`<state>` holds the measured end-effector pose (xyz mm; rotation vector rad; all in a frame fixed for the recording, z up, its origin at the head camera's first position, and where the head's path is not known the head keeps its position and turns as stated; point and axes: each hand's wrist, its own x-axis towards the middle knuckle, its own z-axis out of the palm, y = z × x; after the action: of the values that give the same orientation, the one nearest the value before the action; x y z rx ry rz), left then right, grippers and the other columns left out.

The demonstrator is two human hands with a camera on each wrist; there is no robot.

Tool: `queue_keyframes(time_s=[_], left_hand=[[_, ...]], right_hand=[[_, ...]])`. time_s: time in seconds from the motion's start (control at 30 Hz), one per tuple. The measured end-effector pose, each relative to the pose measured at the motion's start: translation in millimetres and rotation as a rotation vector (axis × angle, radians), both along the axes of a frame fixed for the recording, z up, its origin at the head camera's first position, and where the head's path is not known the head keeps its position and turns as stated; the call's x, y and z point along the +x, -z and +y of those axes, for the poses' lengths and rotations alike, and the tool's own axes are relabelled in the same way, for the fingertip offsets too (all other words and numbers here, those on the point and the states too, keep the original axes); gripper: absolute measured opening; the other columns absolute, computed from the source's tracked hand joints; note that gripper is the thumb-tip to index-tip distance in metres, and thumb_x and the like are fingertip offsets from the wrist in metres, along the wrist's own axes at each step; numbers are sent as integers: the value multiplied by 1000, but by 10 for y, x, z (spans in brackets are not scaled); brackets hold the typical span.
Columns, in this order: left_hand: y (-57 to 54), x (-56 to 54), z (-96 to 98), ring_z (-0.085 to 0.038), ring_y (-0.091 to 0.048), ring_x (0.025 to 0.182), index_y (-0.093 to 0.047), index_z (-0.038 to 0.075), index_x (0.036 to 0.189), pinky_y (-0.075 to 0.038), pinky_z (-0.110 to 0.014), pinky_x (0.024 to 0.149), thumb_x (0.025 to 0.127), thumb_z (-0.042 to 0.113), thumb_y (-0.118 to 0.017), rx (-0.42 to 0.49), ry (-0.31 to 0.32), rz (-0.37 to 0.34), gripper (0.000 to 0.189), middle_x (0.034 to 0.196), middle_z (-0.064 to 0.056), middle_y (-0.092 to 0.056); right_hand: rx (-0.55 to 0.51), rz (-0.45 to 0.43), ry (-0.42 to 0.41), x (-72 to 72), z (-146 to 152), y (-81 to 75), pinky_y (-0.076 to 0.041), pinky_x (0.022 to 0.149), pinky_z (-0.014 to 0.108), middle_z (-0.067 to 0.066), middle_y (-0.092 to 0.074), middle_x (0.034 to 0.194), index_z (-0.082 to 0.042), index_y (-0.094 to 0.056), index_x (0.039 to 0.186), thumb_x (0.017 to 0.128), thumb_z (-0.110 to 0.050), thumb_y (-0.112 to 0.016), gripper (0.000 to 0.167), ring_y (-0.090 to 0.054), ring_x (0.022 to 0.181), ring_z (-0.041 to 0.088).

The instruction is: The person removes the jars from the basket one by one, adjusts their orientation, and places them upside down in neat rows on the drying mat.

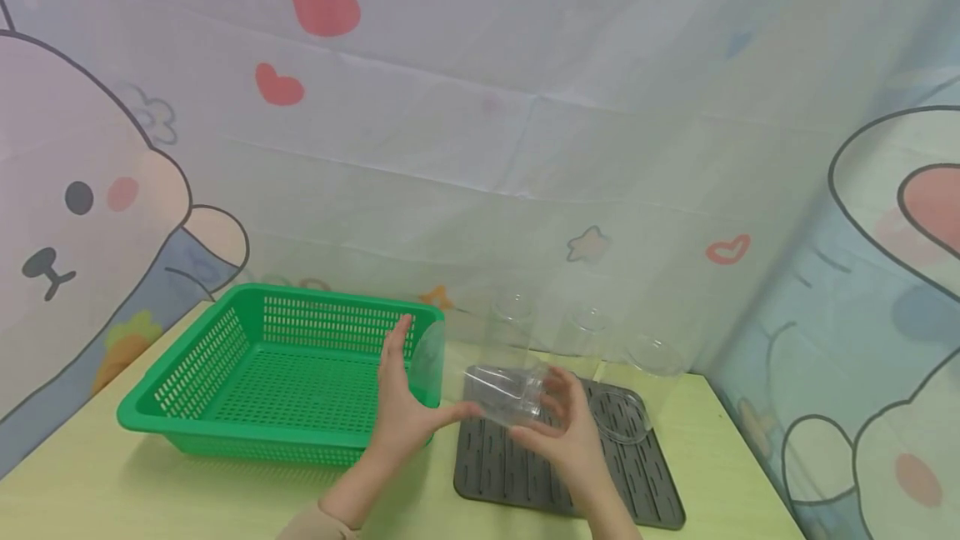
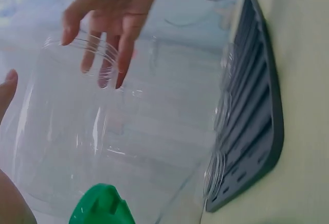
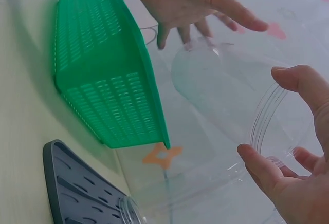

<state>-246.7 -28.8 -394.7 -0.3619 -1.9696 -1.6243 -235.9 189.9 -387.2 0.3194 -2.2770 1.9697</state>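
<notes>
A clear plastic jar (image 1: 502, 390) is held on its side above the grey ridged mat (image 1: 495, 473). My right hand (image 1: 566, 432) grips its threaded mouth, thumb and fingers around the rim; the right wrist view shows this grip on the jar (image 3: 221, 95). Around the base end, my left hand (image 1: 401, 407) spreads with straight fingers and thumb apart, close to the jar wall. Three more clear jars stand mouth down on the mat: one jar (image 1: 510, 332) at the back left, another jar (image 1: 588, 336) beside it, and a nearer jar (image 1: 637, 390) on the right.
A green slotted plastic basket (image 1: 247, 433) sits to the left on the pale yellow-green table (image 1: 90, 498), its right wall close behind my left hand. A printed cloth (image 1: 465, 148) with hearts and cartoon animals hangs behind the table and along its right side.
</notes>
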Motion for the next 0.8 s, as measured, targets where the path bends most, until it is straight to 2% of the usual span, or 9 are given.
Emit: queue_keyframes(time_s=[0.1,0.17,0.3,0.47,0.6,0.73,0.8], left_hand=[[-18,-8,-48,-36,-3,151,-5,28,157,-13,-71,114,64,43,-91,167,90,-124,128,165,-6,-7],[-19,-19,-76,-34,-1,152,1,29,157,-12,-68,116,69,32,-90,261,141,-177,126,165,-4,-2],[-18,-24,-103,-37,-1,151,9,30,156,-11,-62,119,78,32,-83,476,287,-243,121,165,-8,4],[-9,-6,-73,-42,-3,150,22,25,153,-10,-59,120,84,36,-77,723,514,-241,121,163,-16,10],[18,12,-12,-47,-3,148,28,26,150,-11,-63,118,81,48,-76,788,675,-229,127,162,-19,12],[55,34,56,-48,-6,148,20,32,152,-14,-62,118,84,48,-73,827,803,-244,116,163,-19,9],[68,46,86,-46,-9,148,16,33,154,-18,-60,118,86,44,-72,853,838,-269,111,164,-18,5]], right_hand=[[-14,6,4,29,-7,-36,-52,99,45,19,-32,151,-10,-27,149,77,-5,-81,90,-40,135,40],[-24,6,5,48,-16,-59,-51,99,46,19,-30,152,-10,-26,150,78,-6,-80,91,-39,136,40],[-55,0,8,86,-44,-86,-53,97,43,18,-28,153,-11,-24,151,79,-5,-78,91,-39,136,40],[-122,1,9,115,-106,-94,-55,94,36,17,-32,149,-10,-23,151,77,2,-76,91,-41,133,36],[-138,-3,-8,124,-150,-88,-54,94,35,17,-33,148,-10,-23,151,77,3,-75,92,-41,132,35],[-129,4,-21,126,-186,-62,-54,95,37,19,-32,149,-9,-22,151,76,2,-76,92,-41,133,37],[-126,14,-27,127,-199,-46,-54,95,37,19,-33,149,-8,-22,150,77,2,-76,92,-41,133,38]])
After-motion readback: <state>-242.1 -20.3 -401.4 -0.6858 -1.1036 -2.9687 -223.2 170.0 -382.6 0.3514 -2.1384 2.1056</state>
